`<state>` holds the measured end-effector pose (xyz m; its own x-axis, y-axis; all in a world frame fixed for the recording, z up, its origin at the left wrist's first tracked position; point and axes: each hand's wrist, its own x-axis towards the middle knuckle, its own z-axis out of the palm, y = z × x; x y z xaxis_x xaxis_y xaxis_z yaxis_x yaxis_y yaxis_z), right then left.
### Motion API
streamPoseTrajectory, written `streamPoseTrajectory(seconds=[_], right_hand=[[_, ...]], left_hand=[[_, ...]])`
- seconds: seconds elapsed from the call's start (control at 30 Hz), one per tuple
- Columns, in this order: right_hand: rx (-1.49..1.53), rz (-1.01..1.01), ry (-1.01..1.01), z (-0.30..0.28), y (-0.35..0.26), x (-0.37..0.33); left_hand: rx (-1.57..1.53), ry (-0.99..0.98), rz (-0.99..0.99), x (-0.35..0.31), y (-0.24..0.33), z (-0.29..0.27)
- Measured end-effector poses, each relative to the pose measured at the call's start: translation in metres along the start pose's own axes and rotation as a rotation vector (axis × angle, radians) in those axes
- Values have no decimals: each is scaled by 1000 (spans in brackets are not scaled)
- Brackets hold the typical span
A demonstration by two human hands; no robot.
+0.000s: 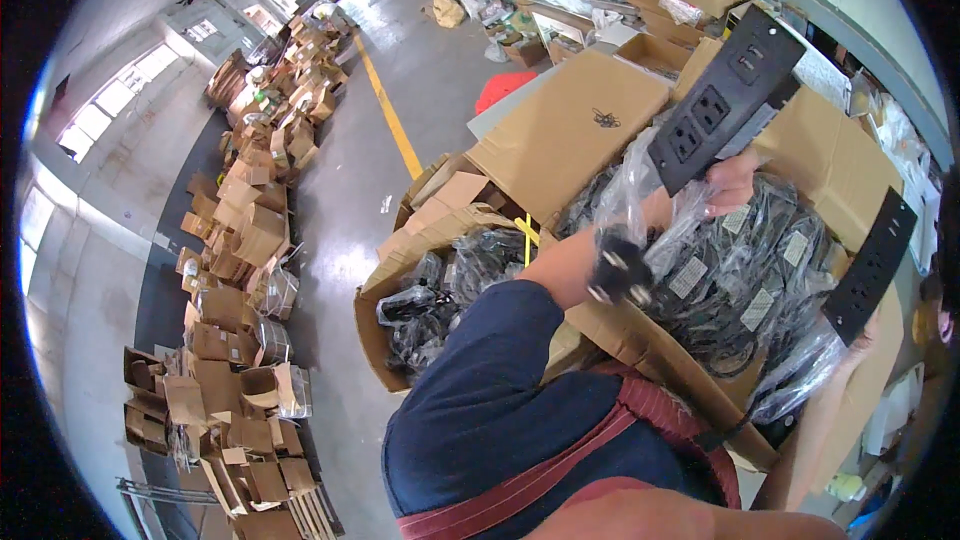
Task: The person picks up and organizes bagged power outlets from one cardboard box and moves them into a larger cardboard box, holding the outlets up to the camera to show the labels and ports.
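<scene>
My left hand is closed round the back of a black power outlet panel, which has two sockets and a pair of USB ports. Clear plastic wrap trails from it, and a black plug hangs beside my left forearm. At the right, my right hand grips the lower end of a second black outlet panel; its fingers are partly hidden. Plastic wrap hangs from this one too. Beneath both hands, an open cardboard box holds many plastic-wrapped black units with white labels.
Left of my arm stands another open box with bagged black items. A closed carton flap bears a small dark wire piece. Cardboard boxes are piled along the left wall, beyond a yellow floor line. Cluttered shelving stands behind.
</scene>
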<state>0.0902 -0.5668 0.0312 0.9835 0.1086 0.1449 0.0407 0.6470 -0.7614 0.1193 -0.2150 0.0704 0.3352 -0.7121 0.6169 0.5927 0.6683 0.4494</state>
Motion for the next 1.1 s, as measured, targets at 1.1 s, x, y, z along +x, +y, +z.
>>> streamPoseTrajectory(seconds=[1.1], right_hand=[[-67, 222, 38, 74, -14, -5]], left_hand=[[-687, 288, 303, 53, -35, -14]])
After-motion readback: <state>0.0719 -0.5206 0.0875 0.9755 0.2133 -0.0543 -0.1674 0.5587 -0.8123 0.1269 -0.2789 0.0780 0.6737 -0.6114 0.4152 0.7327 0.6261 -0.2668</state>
